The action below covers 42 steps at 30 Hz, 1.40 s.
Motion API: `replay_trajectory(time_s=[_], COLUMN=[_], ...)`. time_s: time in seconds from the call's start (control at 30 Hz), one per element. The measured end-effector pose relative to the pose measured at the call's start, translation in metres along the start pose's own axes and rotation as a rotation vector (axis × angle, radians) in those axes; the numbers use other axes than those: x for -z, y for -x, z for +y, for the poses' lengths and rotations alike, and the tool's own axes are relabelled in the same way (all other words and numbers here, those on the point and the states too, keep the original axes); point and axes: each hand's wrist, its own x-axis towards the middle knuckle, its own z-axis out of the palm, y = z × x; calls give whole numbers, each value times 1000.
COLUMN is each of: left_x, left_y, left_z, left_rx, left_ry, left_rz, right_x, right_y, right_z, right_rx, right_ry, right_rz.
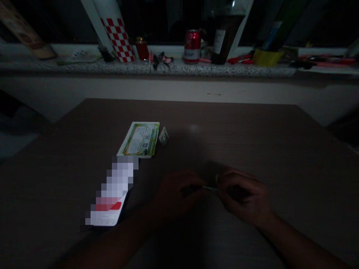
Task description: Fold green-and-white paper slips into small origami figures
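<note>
In the dim light over the table, my left hand [181, 192] and my right hand [246, 196] face each other, both closed in a pinch. Between the fingertips runs a small thin paper-like piece [210, 188], pale and seen almost edge-on; each hand grips one end. Most of it is hidden by the fingers. Farther off, to the left of my hands, lies a stack of printed green and white paper [141, 139]. Beside its right edge is a small folded paper [164, 136] with a similar print.
A phone [112, 192] with a lit, partly blurred screen lies left of my left forearm. Behind the table [252, 130], a stone windowsill [168, 69] carries a red can [192, 46], a dark bottle [224, 39], a red-and-white checkered cylinder [117, 39] and a yellow object [267, 57].
</note>
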Motion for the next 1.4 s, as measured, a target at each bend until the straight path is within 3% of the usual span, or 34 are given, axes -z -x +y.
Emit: replay_trajectory(time_s=[0.1, 0.27, 0.53, 0.73, 1.0, 1.2, 1.4], left_x=[0, -4, -3, 7, -5, -11, -16], left_y=[0, 3, 5, 3, 0, 1, 6], left_z=[-1, -1, 0, 2, 1, -1, -2], left_rx=[-100, -301, -371, -152, 439, 464, 362], left_ry=[7, -157, -192, -13, 445, 561, 226], left_rz=[-5, -22, -41, 29, 204, 184, -51], right_x=[-1, -5, 0, 14, 0, -1, 0], right_y=[-1, -2, -3, -6, -3, -4, -3], right_z=[-1, -5, -6, -1, 0, 2, 3], right_rx=[21, 87, 129, 19, -51, -38, -54], right_ry=[18, 94, 186, 158, 41, 52, 80], right_rz=[-15, -77, -78, 15, -36, 13, 40])
